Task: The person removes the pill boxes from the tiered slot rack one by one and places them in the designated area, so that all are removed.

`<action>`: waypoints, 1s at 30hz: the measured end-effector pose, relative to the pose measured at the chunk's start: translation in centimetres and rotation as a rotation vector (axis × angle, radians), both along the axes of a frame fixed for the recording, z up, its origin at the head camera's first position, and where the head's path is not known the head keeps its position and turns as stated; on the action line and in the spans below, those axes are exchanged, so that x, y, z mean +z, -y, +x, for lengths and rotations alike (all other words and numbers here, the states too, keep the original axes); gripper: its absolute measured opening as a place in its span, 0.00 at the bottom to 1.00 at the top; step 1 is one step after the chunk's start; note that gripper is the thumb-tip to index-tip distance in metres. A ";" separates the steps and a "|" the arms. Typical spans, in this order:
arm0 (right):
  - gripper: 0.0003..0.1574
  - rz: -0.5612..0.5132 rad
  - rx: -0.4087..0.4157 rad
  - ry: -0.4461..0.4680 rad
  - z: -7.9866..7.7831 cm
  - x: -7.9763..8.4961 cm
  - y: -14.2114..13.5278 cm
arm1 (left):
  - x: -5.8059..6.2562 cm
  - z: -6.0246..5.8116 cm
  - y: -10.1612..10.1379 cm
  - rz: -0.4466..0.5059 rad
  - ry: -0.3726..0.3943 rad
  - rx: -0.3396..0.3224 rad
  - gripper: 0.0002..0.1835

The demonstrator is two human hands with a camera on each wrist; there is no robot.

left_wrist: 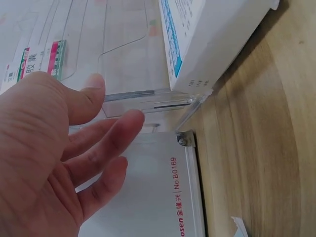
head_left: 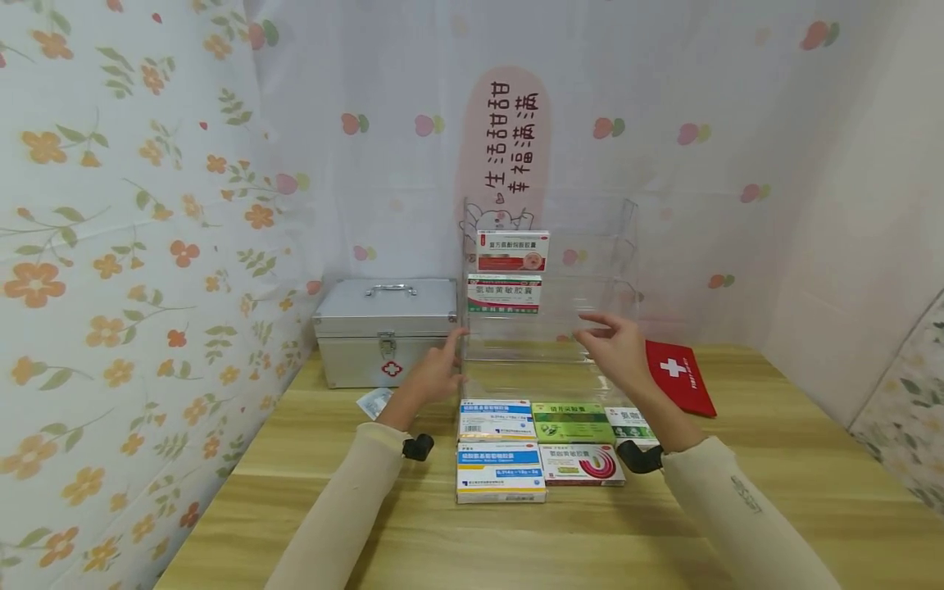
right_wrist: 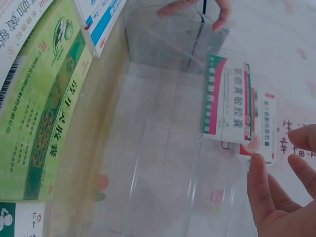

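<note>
A clear stepped plastic rack [head_left: 531, 360] stands against the curtain. On its upper tiers are a white-and-red medicine box [head_left: 512, 251] and, just below, a white medicine box with green and pink bands [head_left: 505, 295]. At the rack's left side is my left hand [head_left: 435, 373], fingers spread and holding nothing; its thumb [left_wrist: 94, 94] is near the clear edge, and whether it touches cannot be told. My right hand [head_left: 618, 348] hovers before the rack's right half, thumb and fingers apart, nothing between them.
In front lie two blue-and-white boxes [head_left: 500, 473], a green box [head_left: 574, 424], a red-and-white box [head_left: 583, 465] and a partly hidden white-green box [head_left: 630, 422]. A silver first-aid case [head_left: 354, 360] stands left, a red first-aid pouch [head_left: 680, 385] right, a small packet [head_left: 374, 401] near the case.
</note>
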State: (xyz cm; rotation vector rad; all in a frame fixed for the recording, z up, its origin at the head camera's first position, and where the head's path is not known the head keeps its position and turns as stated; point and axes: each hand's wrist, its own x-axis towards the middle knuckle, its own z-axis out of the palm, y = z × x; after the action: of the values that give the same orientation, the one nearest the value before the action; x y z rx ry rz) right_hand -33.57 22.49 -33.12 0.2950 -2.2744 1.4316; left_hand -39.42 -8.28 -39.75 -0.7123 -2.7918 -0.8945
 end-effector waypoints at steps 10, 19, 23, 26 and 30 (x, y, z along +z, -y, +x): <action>0.22 0.082 -0.045 -0.006 -1.9 0.8 1.0 | -0.2 0.2 -0.4 0.012 0.015 0.011 0.47; 0.24 0.025 0.027 0.011 -3.7 0.7 1.7 | -0.3 0.2 -0.5 0.018 0.005 -0.009 0.48; 0.23 0.018 0.045 0.001 -4.5 0.5 2.0 | -0.2 0.3 -0.5 0.024 0.013 -0.007 0.48; 0.21 0.056 0.026 -0.035 -5.2 0.5 2.2 | -0.2 0.3 -0.4 0.025 0.011 -0.003 0.48; 0.22 0.083 0.041 -0.045 -6.0 0.4 2.4 | -0.2 0.3 -0.4 0.011 -0.011 -0.001 0.47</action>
State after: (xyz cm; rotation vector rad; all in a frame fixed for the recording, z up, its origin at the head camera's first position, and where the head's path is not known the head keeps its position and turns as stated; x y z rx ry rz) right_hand -39.56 20.05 -32.68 0.3978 -2.3073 1.3386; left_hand -39.15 -7.85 -39.95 -0.7157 -2.7747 -0.9025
